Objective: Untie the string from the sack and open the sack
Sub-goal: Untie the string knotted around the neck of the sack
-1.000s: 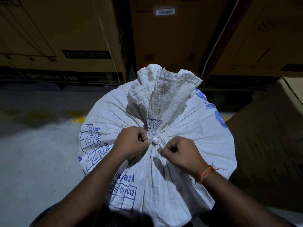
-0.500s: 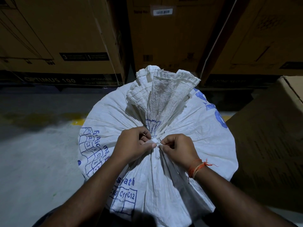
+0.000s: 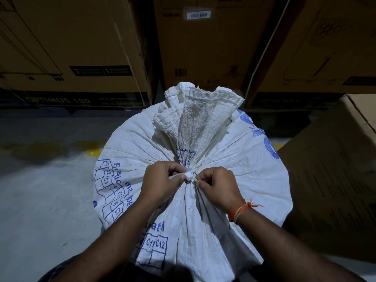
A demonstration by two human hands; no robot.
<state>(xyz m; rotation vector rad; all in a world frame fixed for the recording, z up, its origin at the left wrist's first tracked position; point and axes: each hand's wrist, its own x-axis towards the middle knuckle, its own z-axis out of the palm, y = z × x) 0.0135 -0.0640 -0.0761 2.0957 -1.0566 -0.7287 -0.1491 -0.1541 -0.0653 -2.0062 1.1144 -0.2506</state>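
A full white woven sack with blue print stands in front of me, its neck gathered and its mouth fanned out above the tie. A white string knot cinches the neck at the centre. My left hand pinches the knot from the left with curled fingers. My right hand, with an orange thread at the wrist, pinches the string just right of the knot. Most of the string is hidden in the sack's folds and under my fingers.
Large cardboard boxes stand in a row behind the sack. Another cardboard box sits close against the sack's right side. Grey concrete floor with a yellow mark lies to the left.
My right hand has moved up and in from below the knot until its fingertips meet the string beside my left hand. The sack stays tied.
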